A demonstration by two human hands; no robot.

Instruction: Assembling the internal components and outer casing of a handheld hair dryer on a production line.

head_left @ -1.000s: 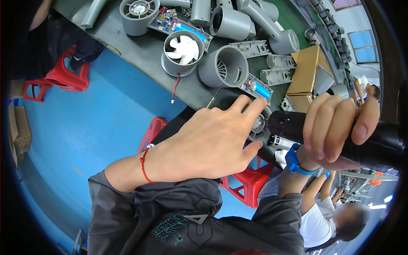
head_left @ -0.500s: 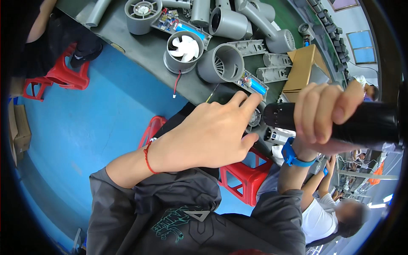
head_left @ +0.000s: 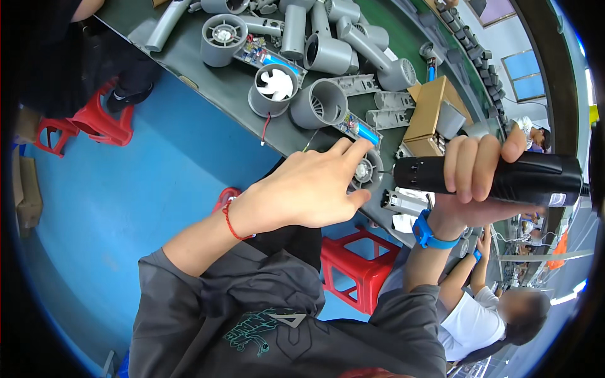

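In my right hand (head_left: pixel 476 170) is a black electric screwdriver (head_left: pixel 419 174), lying sideways with its fingers wrapped around the body. Its nose points left, at a round grey fan housing (head_left: pixel 365 171); whether the bit touches it I cannot tell. My left hand (head_left: pixel 315 186) curves around the near side of that housing, index finger and thumb at its rim. Part of the housing is covered by the hand. Just beyond it lie a grey half shell with a blue battery and circuit board (head_left: pixel 360 130) and a hollow grey cylinder (head_left: pixel 318 104).
A grey cup with a white fan (head_left: pixel 275 85) and red wire stands near the table edge. An open cardboard box (head_left: pixel 435 120) is behind the screwdriver. Grey shells (head_left: pixel 392 118) lie beside it. A red stool (head_left: pixel 359 268) is below, and a co-worker (head_left: pixel 469 324) sits at right.
The view has shifted, so the table parts sit slightly lower and further left. More of the fan housing shows beside my left hand. The screwdriver stays in my right hand.
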